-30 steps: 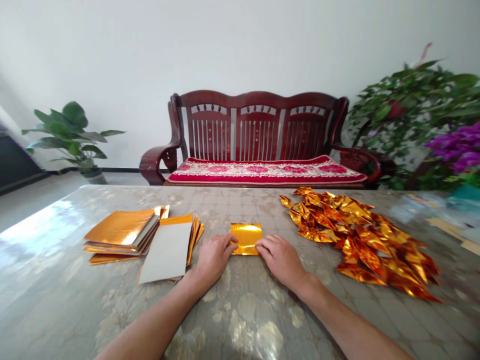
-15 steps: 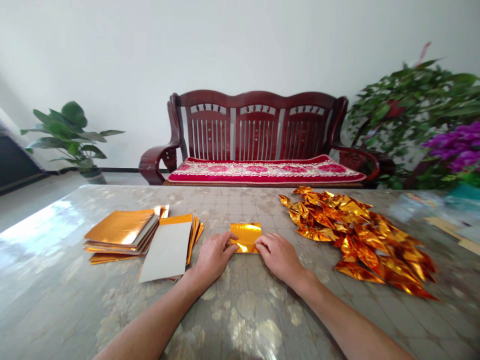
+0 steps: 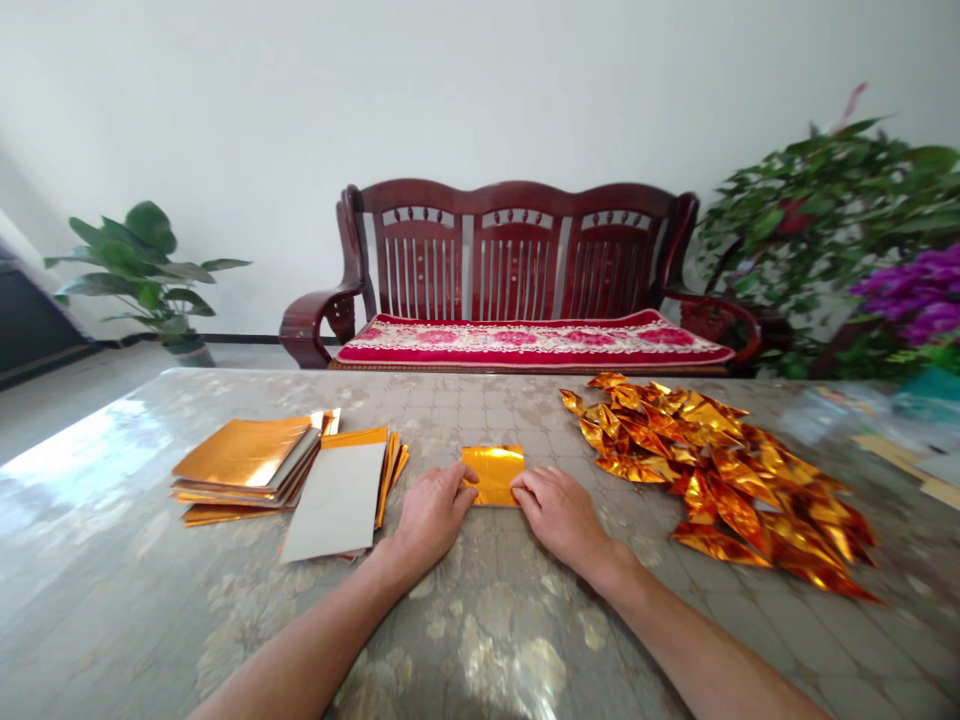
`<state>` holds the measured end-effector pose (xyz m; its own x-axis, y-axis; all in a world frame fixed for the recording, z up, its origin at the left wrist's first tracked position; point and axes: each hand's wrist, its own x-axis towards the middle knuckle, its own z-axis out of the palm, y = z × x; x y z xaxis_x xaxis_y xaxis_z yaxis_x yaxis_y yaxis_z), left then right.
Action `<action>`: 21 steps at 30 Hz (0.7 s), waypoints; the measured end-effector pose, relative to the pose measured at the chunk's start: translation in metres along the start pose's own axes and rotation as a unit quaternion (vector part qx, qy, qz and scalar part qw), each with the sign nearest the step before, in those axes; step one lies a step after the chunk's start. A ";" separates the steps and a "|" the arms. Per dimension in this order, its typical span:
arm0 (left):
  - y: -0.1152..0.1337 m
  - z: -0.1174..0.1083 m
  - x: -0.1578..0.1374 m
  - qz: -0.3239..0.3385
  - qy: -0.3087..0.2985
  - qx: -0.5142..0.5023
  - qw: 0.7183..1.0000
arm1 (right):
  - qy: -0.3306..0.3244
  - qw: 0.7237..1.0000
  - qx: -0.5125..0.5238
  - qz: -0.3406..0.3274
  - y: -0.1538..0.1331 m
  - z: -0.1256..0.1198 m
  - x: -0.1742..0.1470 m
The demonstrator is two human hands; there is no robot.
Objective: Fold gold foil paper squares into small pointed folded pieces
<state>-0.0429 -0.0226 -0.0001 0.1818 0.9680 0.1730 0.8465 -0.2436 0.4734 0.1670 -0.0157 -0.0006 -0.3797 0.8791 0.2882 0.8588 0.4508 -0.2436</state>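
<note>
A small sheet of gold foil paper [image 3: 494,472] lies flat on the table in front of me, its gold side up. At its left edge my left hand [image 3: 435,508] pinches the near corner between thumb and fingers. My right hand [image 3: 559,510] is closed the same way on the right near corner. Left of my hands is a stack of gold foil paper sheets [image 3: 244,452], with a second pile [image 3: 337,500] beside it showing a grey-white back and gold edges. Over on the right spreads a heap of folded gold foil pieces [image 3: 712,460], pointed at their ends.
The table [image 3: 510,640] has a glossy patterned cover. Clear plastic bags [image 3: 832,412] lie at its right side near some tan strips [image 3: 892,455]. Behind the table stands a dark red wooden bench [image 3: 514,265] with a red cushion [image 3: 532,340]. Potted plants flank it.
Both hands keep their grip on the foil sheet and barely move. The whole view has shifted very slightly.
</note>
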 end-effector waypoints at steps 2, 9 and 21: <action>0.000 0.000 0.000 -0.003 -0.002 -0.003 1.000 | 0.004 1.000 0.001 -0.002 0.000 0.000 0.000; 0.000 0.002 0.000 -0.002 0.005 -0.012 1.000 | 0.015 1.000 -0.009 -0.021 0.001 0.002 -0.002; 0.000 0.004 -0.001 0.023 0.001 0.000 1.000 | 0.027 0.998 -0.029 -0.040 0.001 0.004 -0.003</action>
<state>-0.0414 -0.0232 -0.0039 0.2186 0.9559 0.1961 0.8379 -0.2869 0.4644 0.1681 -0.0173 -0.0055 -0.4308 0.8303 0.3536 0.8454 0.5084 -0.1638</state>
